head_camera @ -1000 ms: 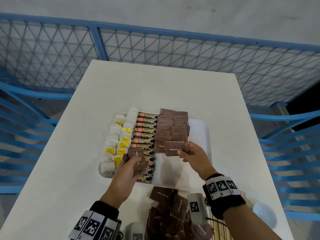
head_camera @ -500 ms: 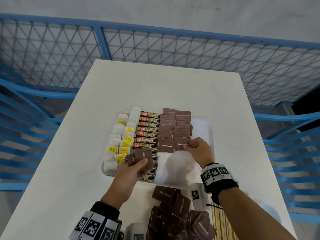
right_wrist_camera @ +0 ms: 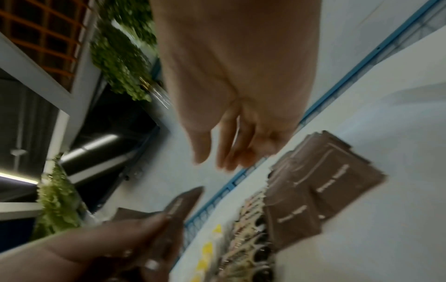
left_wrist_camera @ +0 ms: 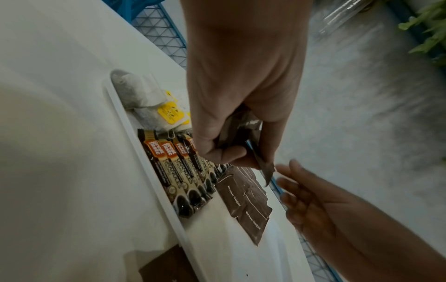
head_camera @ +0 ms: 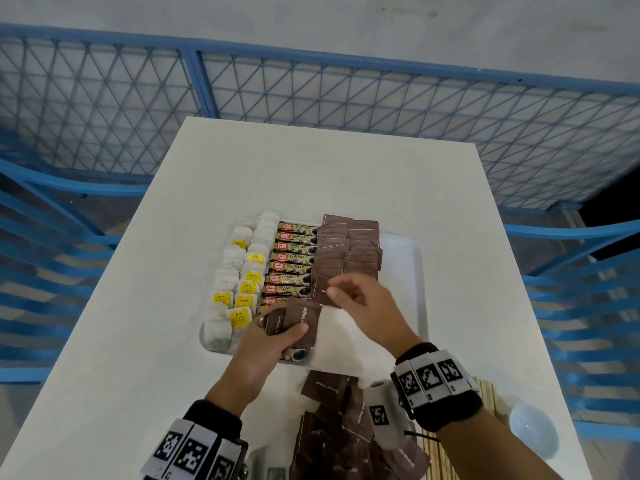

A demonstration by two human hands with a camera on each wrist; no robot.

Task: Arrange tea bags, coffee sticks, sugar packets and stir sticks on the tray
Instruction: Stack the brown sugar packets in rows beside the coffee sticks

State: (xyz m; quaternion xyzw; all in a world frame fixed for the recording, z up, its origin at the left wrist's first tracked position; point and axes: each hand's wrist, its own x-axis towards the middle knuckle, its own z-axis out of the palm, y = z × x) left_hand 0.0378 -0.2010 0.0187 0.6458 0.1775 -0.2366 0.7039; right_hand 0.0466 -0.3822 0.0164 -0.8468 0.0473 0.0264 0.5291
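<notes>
The left hand (head_camera: pixel 258 355) grips a small fan of brown sugar packets (head_camera: pixel 300 320), thumb across their faces and fingers curled behind; this grip sits over the near end of the white tray (head_camera: pixel 408 271), above the last coffee sticks. In the left wrist view the held packets (left_wrist_camera: pixel 243 137) jut out past the thumb and fingertips (left_wrist_camera: pixel 231 154), edge-on towards the other hand.

The right hand (head_camera: pixel 367 306) hangs just to the right of that grip and a little beyond it, fingers loosely spread and holding nothing; its fingertips (head_camera: pixel 337 289) are blurred, just above the nearest laid packet, and contact cannot be told. From the right wrist the released fingers (right_wrist_camera: pixel 226 152) point down with a clear gap to the held packets (right_wrist_camera: pixel 178 208) below.

Beyond both grips, two overlapping columns of laid sugar packets (head_camera: pixel 346 247) run away along the tray; left of them lies a column of coffee sticks (head_camera: pixel 294 258), and further left the tea bags (head_camera: pixel 242 282) with yellow tags; the tray's part right of the right hand is bare.

Nearer than the grips, on the desk (head_camera: pixel 311 168) by the right wrist, sits a loose heap of sugar packets (head_camera: pixel 332 434); wooden stir sticks (head_camera: pixel 446 455) lie just right of the heap, partly hidden by the forearm.
</notes>
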